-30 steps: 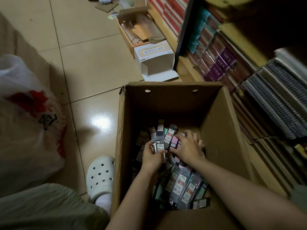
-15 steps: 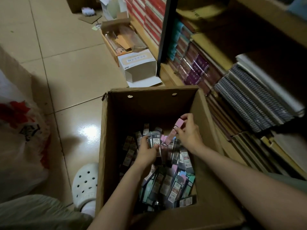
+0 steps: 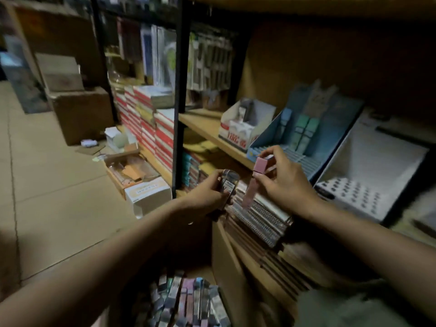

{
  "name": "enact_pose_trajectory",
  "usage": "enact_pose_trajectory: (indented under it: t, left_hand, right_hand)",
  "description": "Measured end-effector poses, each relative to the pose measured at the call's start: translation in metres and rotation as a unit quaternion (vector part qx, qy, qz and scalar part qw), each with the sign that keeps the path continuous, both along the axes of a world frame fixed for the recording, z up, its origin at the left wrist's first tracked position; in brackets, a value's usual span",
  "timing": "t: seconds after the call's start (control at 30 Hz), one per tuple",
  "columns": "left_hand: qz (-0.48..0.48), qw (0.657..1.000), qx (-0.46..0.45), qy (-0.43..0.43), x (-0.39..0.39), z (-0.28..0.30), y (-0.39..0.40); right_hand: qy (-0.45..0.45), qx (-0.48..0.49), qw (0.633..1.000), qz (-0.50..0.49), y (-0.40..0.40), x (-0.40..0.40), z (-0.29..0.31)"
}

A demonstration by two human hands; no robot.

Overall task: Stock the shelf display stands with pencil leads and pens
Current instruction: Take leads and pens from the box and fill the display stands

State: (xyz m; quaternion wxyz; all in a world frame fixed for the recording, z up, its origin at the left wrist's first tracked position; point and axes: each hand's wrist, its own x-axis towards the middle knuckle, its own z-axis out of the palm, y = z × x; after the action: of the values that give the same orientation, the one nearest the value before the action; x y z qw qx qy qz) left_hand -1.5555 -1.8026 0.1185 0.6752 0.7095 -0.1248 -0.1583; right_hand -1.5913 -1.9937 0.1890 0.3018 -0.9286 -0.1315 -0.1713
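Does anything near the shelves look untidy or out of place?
Yes. An open tray of packets, a white box and cardboard scraps lie on the floor beside the shelf, not on it. The blue display stand is mostly unfilled.

This is a stationery shop or its stockroom. Wooden shelves point(image 3: 205, 123) on the right are packed with stacked notebooks point(image 3: 151, 128), spiral-bound pads point(image 3: 259, 215) and hanging packaged goods point(image 3: 210, 64). A blue tiered display stand point(image 3: 304, 138) holds a few pencil-lead cases, beside a white pen stand point(image 3: 368, 175) with rows of holes. Cardboard cartons point(image 3: 80, 114) sit on the tiled floor point(image 3: 59, 197), far left, and an open box of lead cases point(image 3: 186, 303) lies near.
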Motion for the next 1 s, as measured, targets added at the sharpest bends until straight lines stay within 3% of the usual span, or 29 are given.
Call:
enact_pose_trajectory:
  t: [0.13,0.5,0.8,1.0]
  left_hand:
    - [-0.043,0.999,-0.014,-0.008,-0.002,0.031,-0.013]
    - [-0.037,0.989,-0.146,-0.002,0.024,0.065,-0.044]
    - [-0.052,0.981,-0.186,0.017,0.047,0.063,-0.067]
    - [-0.072,0.982,-0.173,0.004,0.051,0.052,-0.073]
  right_hand:
    - [-0.042,-0.025,0.999,-0.019,-0.017,-0.009,0.037]
    - [-0.124,-0.101,0.975,-0.154,-0.075,0.006,0.130]
    - [-0.093,-0.247,0.933,-0.242,-0.095,0.033,0.113]
    - [-0.071,-0.268,0.923,-0.267,-0.094,0.051,0.099]
